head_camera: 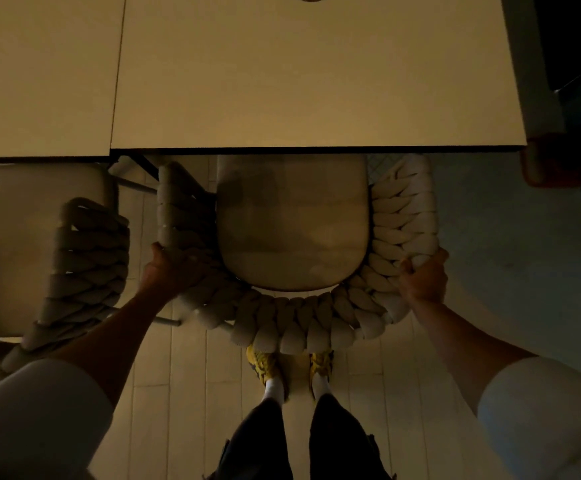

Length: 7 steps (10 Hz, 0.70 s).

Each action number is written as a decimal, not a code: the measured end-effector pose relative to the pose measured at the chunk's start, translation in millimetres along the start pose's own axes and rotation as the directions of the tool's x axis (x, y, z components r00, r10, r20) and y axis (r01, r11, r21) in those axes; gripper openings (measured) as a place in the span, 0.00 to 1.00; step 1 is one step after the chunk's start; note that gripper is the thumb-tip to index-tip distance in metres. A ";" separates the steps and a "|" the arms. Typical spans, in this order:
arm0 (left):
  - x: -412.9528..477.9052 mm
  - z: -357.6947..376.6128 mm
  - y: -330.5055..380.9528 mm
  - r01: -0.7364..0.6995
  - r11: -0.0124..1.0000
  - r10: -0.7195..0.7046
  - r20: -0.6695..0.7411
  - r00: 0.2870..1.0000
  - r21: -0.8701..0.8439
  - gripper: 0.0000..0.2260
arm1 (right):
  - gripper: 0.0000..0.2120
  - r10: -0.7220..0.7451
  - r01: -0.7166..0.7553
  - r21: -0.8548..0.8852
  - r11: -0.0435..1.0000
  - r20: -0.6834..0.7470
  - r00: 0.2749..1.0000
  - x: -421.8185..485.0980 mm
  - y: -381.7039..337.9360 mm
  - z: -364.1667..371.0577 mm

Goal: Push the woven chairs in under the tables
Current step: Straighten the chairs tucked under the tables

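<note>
A chair with a thick cream woven backrest (292,327) and a pale seat cushion (292,230) stands directly in front of me, its front tucked under the near edge of a beige table (316,81). My left hand (164,271) grips the backrest's left curve. Gripping the right curve is my right hand (420,275). A second woven chair (84,265) stands to the left, its seat partly under the neighbouring table (39,74).
My feet in yellow shoes (289,367) stand on pale floor planks just behind the chair. Something rounded and brownish (559,161) sits by the table's right corner. Open floor lies to the right of the chair.
</note>
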<state>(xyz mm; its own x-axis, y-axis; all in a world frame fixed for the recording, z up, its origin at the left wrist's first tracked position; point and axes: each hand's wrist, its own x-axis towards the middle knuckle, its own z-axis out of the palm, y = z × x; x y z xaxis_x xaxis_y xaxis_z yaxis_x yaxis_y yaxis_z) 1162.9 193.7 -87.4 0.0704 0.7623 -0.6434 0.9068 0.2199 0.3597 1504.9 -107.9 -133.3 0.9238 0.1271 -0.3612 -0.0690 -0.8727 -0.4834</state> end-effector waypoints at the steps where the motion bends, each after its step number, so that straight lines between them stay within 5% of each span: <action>1: 2.9 -0.4 -0.1 0.022 0.999 -0.022 0.006 1.000 0.036 0.39 | 0.34 0.013 -0.013 0.000 1.000 -0.006 1.000 -1.0 -1.6 -1.2; 4: 0.2 6.0 -4.8 0.021 0.999 -0.021 0.011 1.000 0.035 0.37 | 0.33 0.019 -0.019 -0.006 1.000 0.042 0.999 4.7 3.6 -6.7; 7: -11.5 8.9 -9.8 0.034 0.983 -0.020 0.078 0.997 -0.181 0.38 | 0.35 0.044 -0.041 -0.027 0.999 0.110 0.993 2.4 2.6 -13.3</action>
<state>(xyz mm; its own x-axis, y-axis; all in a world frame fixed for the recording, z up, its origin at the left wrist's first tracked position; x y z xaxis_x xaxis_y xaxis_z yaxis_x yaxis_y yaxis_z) 1156.9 177.4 -89.5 0.0843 0.7075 -0.7016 0.8184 0.3525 0.4538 1511.9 -116.1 -124.8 0.8728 0.1400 -0.4676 -0.0964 -0.8897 -0.4463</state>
